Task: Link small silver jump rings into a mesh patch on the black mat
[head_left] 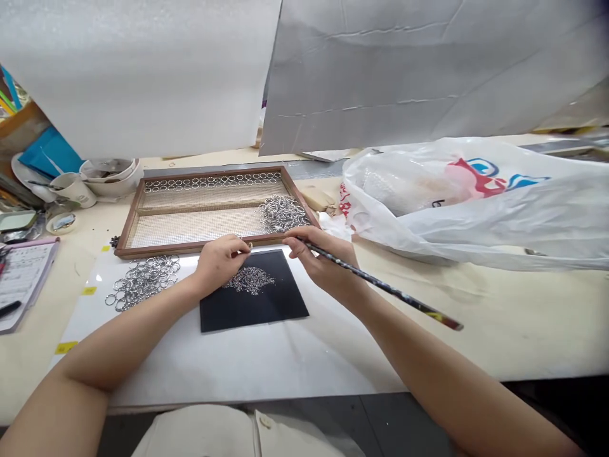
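My left hand (pixel 219 261) pinches a small metal ring (pixel 250 246) above the far edge of a black mat (pixel 259 315). On the mat lies a spread of tiny glittering stones (pixel 251 280). My right hand (pixel 328 261) is closed round a thin dark patterned stick (pixel 380 285), like a brush or pencil, its tip hidden near the fingers. Beyond both hands lies a wooden-framed mesh tray (pixel 190 230), with rows of rings (pixel 209 183) along its far side and a heap of rings (pixel 280 213) in its near right corner. Another ring pile (pixel 143 279) sits left of the mat.
A white plastic bag (pixel 428 190) fills the right side of the table. Cups and bowls (pixel 109 176) stand at the back left, with a notepad (pixel 26 279) nearer. White and grey sheets (pixel 404 70) hang across the upper view.
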Demonstrator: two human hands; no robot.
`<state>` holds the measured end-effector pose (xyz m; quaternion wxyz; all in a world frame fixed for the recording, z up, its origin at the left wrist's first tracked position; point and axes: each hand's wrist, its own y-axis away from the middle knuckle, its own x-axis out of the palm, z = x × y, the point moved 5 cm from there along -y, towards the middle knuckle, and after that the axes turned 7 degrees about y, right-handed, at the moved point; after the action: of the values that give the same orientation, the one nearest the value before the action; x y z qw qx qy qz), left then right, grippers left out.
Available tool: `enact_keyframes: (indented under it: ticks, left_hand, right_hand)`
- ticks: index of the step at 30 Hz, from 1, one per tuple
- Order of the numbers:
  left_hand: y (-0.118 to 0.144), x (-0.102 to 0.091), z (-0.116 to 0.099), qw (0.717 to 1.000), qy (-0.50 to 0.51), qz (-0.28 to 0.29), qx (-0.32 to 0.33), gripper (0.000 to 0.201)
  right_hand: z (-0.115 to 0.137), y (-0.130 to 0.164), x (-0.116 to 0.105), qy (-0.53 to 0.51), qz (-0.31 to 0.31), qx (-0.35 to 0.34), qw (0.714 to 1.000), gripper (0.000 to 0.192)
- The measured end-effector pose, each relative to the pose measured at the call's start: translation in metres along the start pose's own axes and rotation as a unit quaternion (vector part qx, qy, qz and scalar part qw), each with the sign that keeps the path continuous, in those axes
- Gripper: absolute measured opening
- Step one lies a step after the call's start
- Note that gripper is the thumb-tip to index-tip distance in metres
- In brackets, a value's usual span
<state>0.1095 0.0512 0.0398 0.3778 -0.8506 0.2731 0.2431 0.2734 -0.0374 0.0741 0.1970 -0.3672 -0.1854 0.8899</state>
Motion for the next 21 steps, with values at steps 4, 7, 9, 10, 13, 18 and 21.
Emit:
enact_keyframes:
  ticks: [4, 7, 9, 10, 13, 18, 21]
  left_hand:
    - [-0.004, 0.001, 0.018, 0.936, 0.294, -0.007, -0.194, 0.009]
    - [-0.005, 0.005, 0.023, 0.88, 0.402, 0.021, -0.253, 0.014]
    - [-0.005, 0.007, 0.024, 0.852, 0.443, 0.035, -0.277, 0.015]
    - [-0.004, 0.008, 0.025, 0.836, 0.463, 0.041, -0.291, 0.015]
    - [-0.002, 0.013, 0.024, 0.786, 0.518, 0.05, -0.334, 0.015]
    - [0.001, 0.019, 0.018, 0.737, 0.56, 0.068, -0.373, 0.011]
    - [0.003, 0.02, 0.014, 0.718, 0.573, 0.082, -0.386, 0.01]
  right_hand:
    - [-0.004, -0.003, 0.021, -0.075, 0.025, 0.126, 0.989, 0.022]
    - [-0.005, -0.004, 0.034, -0.062, 0.043, 0.136, 0.988, 0.015]
    - [-0.007, -0.002, 0.043, -0.085, 0.059, 0.139, 0.985, 0.014]
    - [-0.009, -0.001, 0.047, -0.106, 0.068, 0.142, 0.982, 0.016]
    - [-0.012, 0.003, 0.055, -0.169, 0.089, 0.15, 0.97, 0.02]
    - [-0.007, 0.008, 0.06, -0.203, 0.098, 0.143, 0.964, 0.018]
    - [-0.003, 0.011, 0.061, -0.196, 0.083, 0.126, 0.969, 0.015]
